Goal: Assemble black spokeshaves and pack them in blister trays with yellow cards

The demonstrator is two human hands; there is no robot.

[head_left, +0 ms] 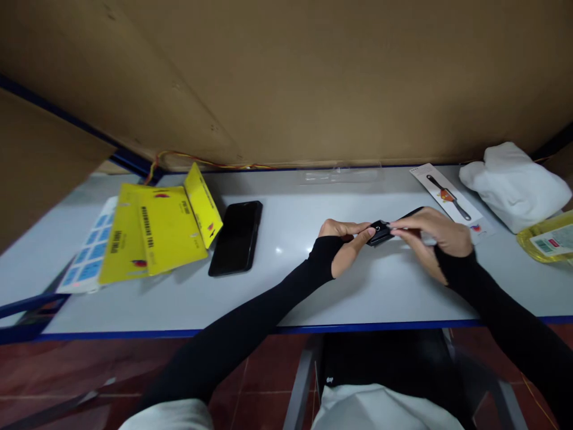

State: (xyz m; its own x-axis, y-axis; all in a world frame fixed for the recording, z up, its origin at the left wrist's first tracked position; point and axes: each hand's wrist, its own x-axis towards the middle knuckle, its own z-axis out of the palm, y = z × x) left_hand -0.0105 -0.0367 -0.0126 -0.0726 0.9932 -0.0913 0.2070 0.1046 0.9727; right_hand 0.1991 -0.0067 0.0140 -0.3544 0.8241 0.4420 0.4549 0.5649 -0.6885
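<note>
Over the right half of the table, my left hand [346, 242] pinches one end of a small black object [381, 233] between thumb and fingers. A small round light mark shows on its face. On the other end, the fingertips of my right hand [436, 235] are pressed together. A narrow dark edge [412, 212] sticks out behind the right fingers; I cannot tell whether it belongs to the same object. The fingers hide parts of the object, so its kind is unclear. Just beyond my right hand lies a white card [434, 179] with a picture of a black-handled tool.
A black phone [236, 237] lies left of centre. Beside it are a folded yellow printed card [168, 230] and a blue-and-white sheet [87, 257]. Clear plastic packaging [340, 174] rests at the back. On the right are a white cloth bundle [514, 182] and a yellow bottle [548, 239].
</note>
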